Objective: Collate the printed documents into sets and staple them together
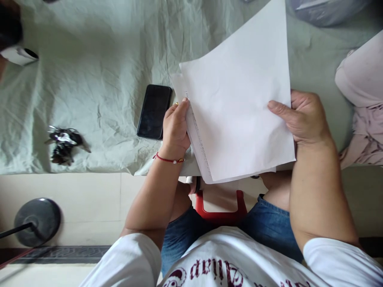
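A few sheets of white paper [239,95] are held up over the table edge, the top one blank on its visible side. Small print shows along the left margin of a sheet beneath. My left hand [176,125] grips the left edge of the lower sheets, thumb on top. My right hand [305,115] pinches the right edge, its thumb lying on the top sheet and its fingers hidden behind. A black phone [154,111] lies face up just left of my left hand.
A pale green cloth [98,79] covers the table. Keys [64,143] lie near its front edge. A white roll [20,56] is at the far left, a plastic bag [329,12] at the back right, pinkish fabric [363,91] at the right. Below are a red stool [221,215] and a round black base [37,221].
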The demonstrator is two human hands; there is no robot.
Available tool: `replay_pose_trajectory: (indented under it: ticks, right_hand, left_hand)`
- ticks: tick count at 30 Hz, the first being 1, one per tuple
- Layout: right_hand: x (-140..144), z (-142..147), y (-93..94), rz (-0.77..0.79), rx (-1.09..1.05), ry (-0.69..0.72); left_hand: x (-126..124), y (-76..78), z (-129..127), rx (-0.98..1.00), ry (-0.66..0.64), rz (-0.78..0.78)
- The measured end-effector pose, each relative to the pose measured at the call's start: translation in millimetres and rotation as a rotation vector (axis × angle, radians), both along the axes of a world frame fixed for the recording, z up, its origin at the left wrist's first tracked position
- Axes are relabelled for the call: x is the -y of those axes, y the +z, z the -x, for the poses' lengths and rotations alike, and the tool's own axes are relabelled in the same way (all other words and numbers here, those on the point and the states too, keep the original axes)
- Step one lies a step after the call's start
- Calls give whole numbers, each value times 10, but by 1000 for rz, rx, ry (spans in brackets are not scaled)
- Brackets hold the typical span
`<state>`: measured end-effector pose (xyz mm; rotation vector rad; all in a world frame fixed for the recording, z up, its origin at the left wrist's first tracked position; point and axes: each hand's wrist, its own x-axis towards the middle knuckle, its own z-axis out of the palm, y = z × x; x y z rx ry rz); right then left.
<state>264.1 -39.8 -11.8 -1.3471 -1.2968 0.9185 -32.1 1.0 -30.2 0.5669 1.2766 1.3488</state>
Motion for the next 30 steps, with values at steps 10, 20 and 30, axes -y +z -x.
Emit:
replay_pose_trajectory:
  ticks: [10, 20, 30]
  right_hand:
    - [213, -51, -45, 56, 257, 43]
    - [359, -104, -24, 44, 375, -66]
    - [336, 41, 46, 44, 417, -60]
  left_hand:
    - [30, 37, -100, 3, -40, -46]
    - [-12, 40, -128, -38, 47, -6]
    - [2, -10, -144, 13, 9, -83]
